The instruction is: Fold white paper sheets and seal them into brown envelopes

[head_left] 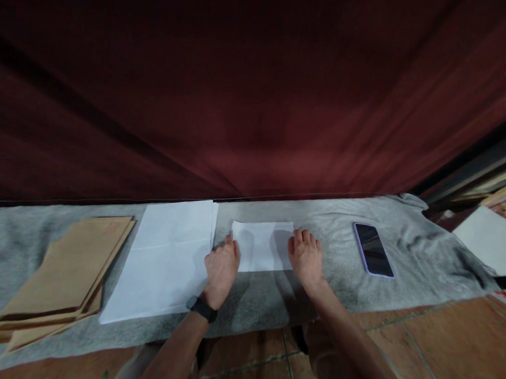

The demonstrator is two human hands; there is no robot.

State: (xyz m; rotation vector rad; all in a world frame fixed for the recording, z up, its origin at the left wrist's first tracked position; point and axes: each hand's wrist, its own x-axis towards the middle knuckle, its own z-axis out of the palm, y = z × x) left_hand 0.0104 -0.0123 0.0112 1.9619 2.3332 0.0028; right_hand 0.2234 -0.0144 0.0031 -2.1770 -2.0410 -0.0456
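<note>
A small white piece of paper (261, 249), which looks folded, lies flat on the grey cloth between my hands. My left hand (223, 266), with a dark watch (202, 308) on its wrist, is closed at the paper's left edge. At the opposite edge my right hand (306, 255) has its fingers curled against the paper's upper right corner. Both thumbs are partly hidden. Just left of my left hand lies a stack of larger white sheets (165, 264), the top one with a faint crease across it.
Several brown paper envelopes (70, 263) are piled at the far left. A phone (373, 250) in a light purple case lies to the right. Grey cloth (337, 218) covers the surface, with a dark red curtain (258, 120) behind and floor tiles (450, 347) below.
</note>
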